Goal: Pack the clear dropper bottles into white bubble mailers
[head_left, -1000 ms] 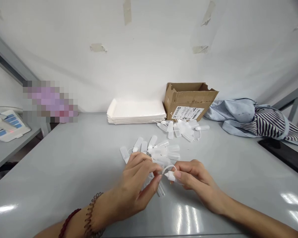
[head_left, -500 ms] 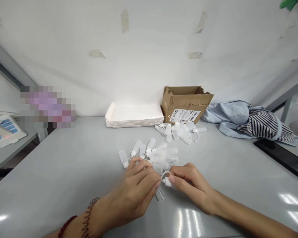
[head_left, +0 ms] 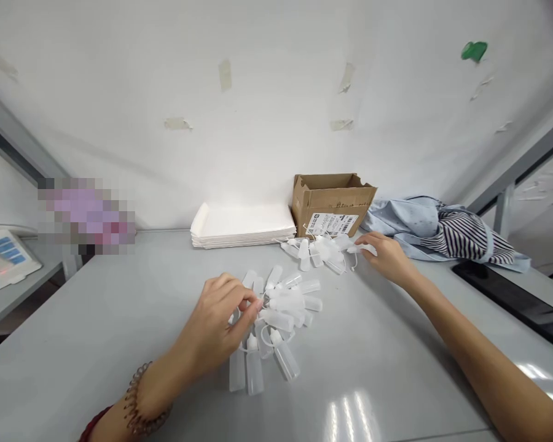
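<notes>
Head view: a grey counter (head_left: 120, 319) meets a white wall along its back edge, its left edge slants down toward the lower left, and a piece of its front edge shows at the lower right. A broad stretch of bare surface lies between the left edge and a near pile of translucent bottles (head_left: 288, 301), and another between that pile and the front edge. The pile sits around the middle of the counter, with white caps and looped straps among the bottles. A far pile of bottles (head_left: 325, 252) lies toward the back edge, in front of a cardboard box (head_left: 334, 202) and near a white stack (head_left: 244, 227). Toward the right edge are a blue cloth bundle (head_left: 400, 218) and a flat black object (head_left: 511, 301).

The left hand (head_left: 219, 316) reaches in from the lower left, palm down, over the near pile's left side; its thumb and forefinger come together, but whether the grip holds anything cannot be told. The right arm stretches diagonally from the lower right corner; the right hand (head_left: 387, 258) has its grip pinched on a small bottle (head_left: 368, 249) at the far pile's right end.
</notes>
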The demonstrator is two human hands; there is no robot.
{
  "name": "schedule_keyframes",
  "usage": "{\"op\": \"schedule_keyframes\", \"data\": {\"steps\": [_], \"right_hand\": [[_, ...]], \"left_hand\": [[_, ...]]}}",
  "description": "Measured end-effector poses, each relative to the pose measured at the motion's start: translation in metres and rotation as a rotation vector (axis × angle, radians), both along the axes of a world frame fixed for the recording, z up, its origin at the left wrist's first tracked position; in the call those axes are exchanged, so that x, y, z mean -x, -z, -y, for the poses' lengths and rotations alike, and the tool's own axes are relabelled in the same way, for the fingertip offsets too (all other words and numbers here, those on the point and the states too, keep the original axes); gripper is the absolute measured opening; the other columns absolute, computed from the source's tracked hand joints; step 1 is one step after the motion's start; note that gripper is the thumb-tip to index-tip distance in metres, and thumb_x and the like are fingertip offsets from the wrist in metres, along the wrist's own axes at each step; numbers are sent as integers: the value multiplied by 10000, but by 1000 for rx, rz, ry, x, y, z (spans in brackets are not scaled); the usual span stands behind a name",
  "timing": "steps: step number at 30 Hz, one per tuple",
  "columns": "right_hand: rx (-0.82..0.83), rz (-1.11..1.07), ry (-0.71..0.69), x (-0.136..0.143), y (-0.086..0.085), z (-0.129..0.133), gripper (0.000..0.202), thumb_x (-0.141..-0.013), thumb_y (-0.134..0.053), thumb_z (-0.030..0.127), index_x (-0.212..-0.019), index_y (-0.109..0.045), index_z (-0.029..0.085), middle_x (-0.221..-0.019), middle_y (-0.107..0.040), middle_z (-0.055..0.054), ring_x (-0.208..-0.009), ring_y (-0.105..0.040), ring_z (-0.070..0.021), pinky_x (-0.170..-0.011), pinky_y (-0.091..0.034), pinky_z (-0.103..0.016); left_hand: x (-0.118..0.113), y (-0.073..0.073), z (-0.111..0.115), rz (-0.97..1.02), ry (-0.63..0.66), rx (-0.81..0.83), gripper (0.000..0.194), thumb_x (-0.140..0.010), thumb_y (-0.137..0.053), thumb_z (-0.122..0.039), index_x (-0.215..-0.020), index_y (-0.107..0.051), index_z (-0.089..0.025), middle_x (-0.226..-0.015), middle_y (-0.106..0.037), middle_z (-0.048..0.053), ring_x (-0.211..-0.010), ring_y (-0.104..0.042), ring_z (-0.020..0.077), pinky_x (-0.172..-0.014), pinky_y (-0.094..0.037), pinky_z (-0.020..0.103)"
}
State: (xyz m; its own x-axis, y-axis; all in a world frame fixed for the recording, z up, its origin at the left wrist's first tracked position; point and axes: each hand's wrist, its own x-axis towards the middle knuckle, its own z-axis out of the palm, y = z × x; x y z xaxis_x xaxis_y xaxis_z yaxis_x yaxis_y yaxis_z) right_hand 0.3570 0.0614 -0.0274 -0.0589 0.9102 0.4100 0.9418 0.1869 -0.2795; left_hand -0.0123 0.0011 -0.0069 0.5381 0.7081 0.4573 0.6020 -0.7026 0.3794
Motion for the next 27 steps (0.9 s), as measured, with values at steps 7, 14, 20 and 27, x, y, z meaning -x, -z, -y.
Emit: {"op": "schedule_keyframes", "data": {"steps": [7, 14, 20, 27], "right_hand": [[104, 128, 18, -2, 9, -1, 203, -740, -515, 170, -862, -676, 147, -929, -700, -117, -906, -609, -289, -768, -460, -374], [117, 116, 4, -4, -6, 6, 146, -728, -576, 198, -796, -694, 146, -778, -715, -114, -782, -642, -292, -640, -471, -358], [-53, -98, -238, 59, -29, 44, 204, -851, -594, 326, -976, -631, 169, -895, -683, -87, -788, -639, -210, -690, -518, -325], [-120, -395, -567, 133, -17, 93, 177, -876, -587, 188, -1053, -581, 183, -924, -619, -72, -778, -618, -159, -663, -541, -271]], "left_hand": [[-1, -2, -2, 46, -102, -85, 198, -918, -449, -220, -743, -533, -182, -622, -519, -30, -654, -482, 142, -716, -380, 315], [-3, -1, 0, 71, -111, -105, 182, -908, -456, -189, -740, -525, -183, -634, -530, -24, -657, -483, 144, -694, -383, 314], [-8, 2, 4, 132, -25, -74, 170, -913, -444, -143, -775, -532, -184, -639, -516, -14, -657, -469, 145, -682, -386, 306], [-21, 13, 18, 126, 183, 10, 150, -901, -530, -214, -1040, -562, -170, -783, -598, 28, -789, -502, 180, -760, -400, 346]]}}
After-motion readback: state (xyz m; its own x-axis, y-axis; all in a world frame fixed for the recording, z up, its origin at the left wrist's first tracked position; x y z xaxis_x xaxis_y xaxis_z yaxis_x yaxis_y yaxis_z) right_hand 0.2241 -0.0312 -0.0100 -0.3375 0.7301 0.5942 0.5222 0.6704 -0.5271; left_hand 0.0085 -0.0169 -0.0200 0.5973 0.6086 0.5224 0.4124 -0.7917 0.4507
